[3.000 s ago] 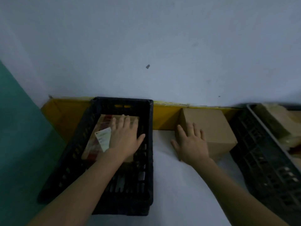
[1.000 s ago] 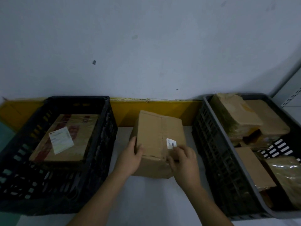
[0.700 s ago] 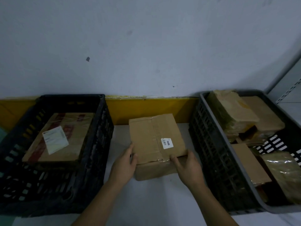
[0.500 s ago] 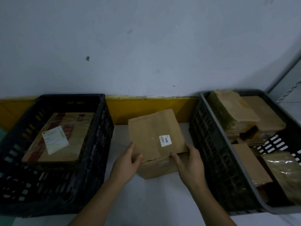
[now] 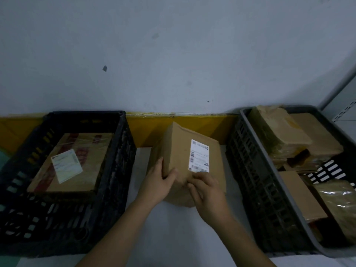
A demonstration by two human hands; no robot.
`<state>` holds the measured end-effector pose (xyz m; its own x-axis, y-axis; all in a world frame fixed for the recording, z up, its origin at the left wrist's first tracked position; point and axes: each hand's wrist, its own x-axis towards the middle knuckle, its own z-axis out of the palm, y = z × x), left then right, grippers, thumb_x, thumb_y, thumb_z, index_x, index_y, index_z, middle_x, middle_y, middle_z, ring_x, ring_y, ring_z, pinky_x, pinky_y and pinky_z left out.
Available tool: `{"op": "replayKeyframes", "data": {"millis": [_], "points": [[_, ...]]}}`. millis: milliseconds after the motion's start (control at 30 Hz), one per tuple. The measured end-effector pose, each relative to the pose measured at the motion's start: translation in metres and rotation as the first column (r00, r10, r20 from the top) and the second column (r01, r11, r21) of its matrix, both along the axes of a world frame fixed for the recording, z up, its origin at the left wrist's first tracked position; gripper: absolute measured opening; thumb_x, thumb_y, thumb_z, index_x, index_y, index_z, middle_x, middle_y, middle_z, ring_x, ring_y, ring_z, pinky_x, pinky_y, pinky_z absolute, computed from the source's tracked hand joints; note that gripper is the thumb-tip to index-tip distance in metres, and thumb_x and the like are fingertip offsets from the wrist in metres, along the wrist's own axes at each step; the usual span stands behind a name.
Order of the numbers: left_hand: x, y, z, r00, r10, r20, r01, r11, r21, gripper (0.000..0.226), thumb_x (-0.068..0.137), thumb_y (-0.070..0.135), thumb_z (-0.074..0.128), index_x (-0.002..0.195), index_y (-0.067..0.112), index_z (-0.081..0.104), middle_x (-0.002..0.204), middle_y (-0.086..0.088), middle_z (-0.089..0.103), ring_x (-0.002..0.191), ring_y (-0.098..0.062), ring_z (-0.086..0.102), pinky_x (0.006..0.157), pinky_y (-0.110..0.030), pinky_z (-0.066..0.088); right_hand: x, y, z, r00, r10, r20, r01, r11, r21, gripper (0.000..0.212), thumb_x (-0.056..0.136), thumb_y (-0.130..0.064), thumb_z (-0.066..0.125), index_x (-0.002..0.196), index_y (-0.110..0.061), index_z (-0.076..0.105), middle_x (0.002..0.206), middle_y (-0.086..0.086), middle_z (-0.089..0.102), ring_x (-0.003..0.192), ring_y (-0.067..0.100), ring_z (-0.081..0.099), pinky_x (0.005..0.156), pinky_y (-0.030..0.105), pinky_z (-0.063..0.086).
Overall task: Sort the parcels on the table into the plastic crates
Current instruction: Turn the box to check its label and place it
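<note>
A brown cardboard parcel stands tilted on the white table between two crates, its white shipping label facing up. My left hand grips its near left edge, thumb over the top face. My right hand holds the near right part, fingers curled on the top face just below the label. The black crate on the left holds one flat parcel with a white label. The grey crate on the right holds several brown parcels.
A pale wall rises behind the table, with a yellow strip along its foot. A metal shelf upright shows at the far right. Bare white tabletop lies between the crates, toward me.
Over the last second both hands have turned the parcel over: the face with the small sticker is gone and a face with a large white shipping label now shows on top.
</note>
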<state>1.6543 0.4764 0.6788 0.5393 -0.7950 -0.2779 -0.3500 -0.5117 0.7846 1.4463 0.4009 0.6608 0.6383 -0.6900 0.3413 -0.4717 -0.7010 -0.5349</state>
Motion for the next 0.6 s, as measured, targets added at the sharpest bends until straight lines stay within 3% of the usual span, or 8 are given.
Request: {"op": "replayKeyframes", "data": {"millis": [100, 200, 300, 400, 500, 600], "points": [[0.012, 0.007, -0.010, 0.997, 0.016, -0.070, -0.012, 0.998, 0.056, 0.082, 0.089, 0.079, 0.040, 0.163, 0.045, 0.030, 0.151, 0.006, 0.059, 0.129, -0.023, 0.061, 0.107, -0.045, 0.052, -0.012, -0.015, -0.012, 0.952, -0.251, -0.178, 0.262, 0.964, 0.045, 0.047, 0.105, -0.057, 0.047, 0.136, -0.027, 0.065, 0.147, 0.003, 0.054, 0.135, 0.028, 0.052, 0.108, 0.053, 0.051], [0.011, 0.021, -0.023, 0.995, 0.009, -0.099, -0.003, 0.998, 0.061, 0.051, 0.108, 0.056, 0.046, 0.156, 0.040, 0.044, 0.141, 0.008, 0.065, 0.117, -0.012, 0.062, 0.094, -0.033, 0.052, -0.021, -0.023, -0.017, 0.845, -0.385, -0.372, 0.454, 0.883, 0.118, 0.076, 0.098, -0.078, 0.043, 0.159, -0.033, 0.035, 0.169, 0.010, 0.029, 0.155, 0.036, 0.034, 0.119, 0.056, 0.041], [0.011, 0.031, -0.030, 0.991, 0.014, -0.134, -0.009, 0.999, 0.041, 0.045, 0.111, 0.047, 0.049, 0.154, 0.036, 0.047, 0.132, 0.012, 0.062, 0.117, -0.009, 0.059, 0.093, -0.027, 0.047, -0.019, -0.021, -0.017, 0.901, -0.337, -0.274, 0.425, 0.813, 0.398, 0.091, 0.098, -0.074, 0.054, 0.168, -0.035, 0.012, 0.171, 0.006, 0.033, 0.145, 0.032, 0.051, 0.106, 0.047, 0.054], [0.010, 0.030, -0.029, 0.992, -0.014, -0.126, 0.019, 0.999, 0.041, 0.042, 0.111, 0.047, 0.047, 0.152, 0.039, 0.048, 0.133, 0.010, 0.064, 0.120, -0.011, 0.060, 0.094, -0.028, 0.047, -0.020, -0.019, -0.017, 0.918, -0.322, -0.230, 0.395, 0.790, 0.470, 0.095, 0.097, -0.073, 0.058, 0.170, -0.032, 0.011, 0.167, 0.005, 0.043, 0.141, 0.028, 0.056, 0.106, 0.046, 0.057], [0.011, 0.028, -0.024, 1.000, -0.008, 0.006, 0.008, 0.996, 0.084, 0.038, 0.113, 0.045, 0.043, 0.148, 0.036, 0.052, 0.119, 0.009, 0.067, 0.105, -0.010, 0.063, 0.086, -0.031, 0.052, -0.024, -0.026, -0.008, 0.905, -0.321, -0.280, 0.414, 0.819, 0.397, 0.098, 0.092, -0.077, 0.062, 0.166, -0.029, 0.021, 0.144, 0.002, 0.062, 0.121, 0.023, 0.067, 0.090, 0.041, 0.062], [0.024, 0.020, -0.012, 0.956, 0.032, 0.292, -0.080, 0.985, 0.154, 0.038, 0.111, 0.043, 0.046, 0.144, 0.024, 0.053, 0.114, -0.001, 0.069, 0.099, -0.020, 0.066, 0.086, -0.040, 0.057, -0.023, -0.017, 0.001, 0.895, -0.259, -0.364, 0.391, 0.848, 0.359, 0.099, 0.095, -0.075, 0.060, 0.169, -0.029, 0.013, 0.087, -0.015, 0.066, 0.077, 0.007, 0.068, 0.064, 0.029, 0.057]]}}
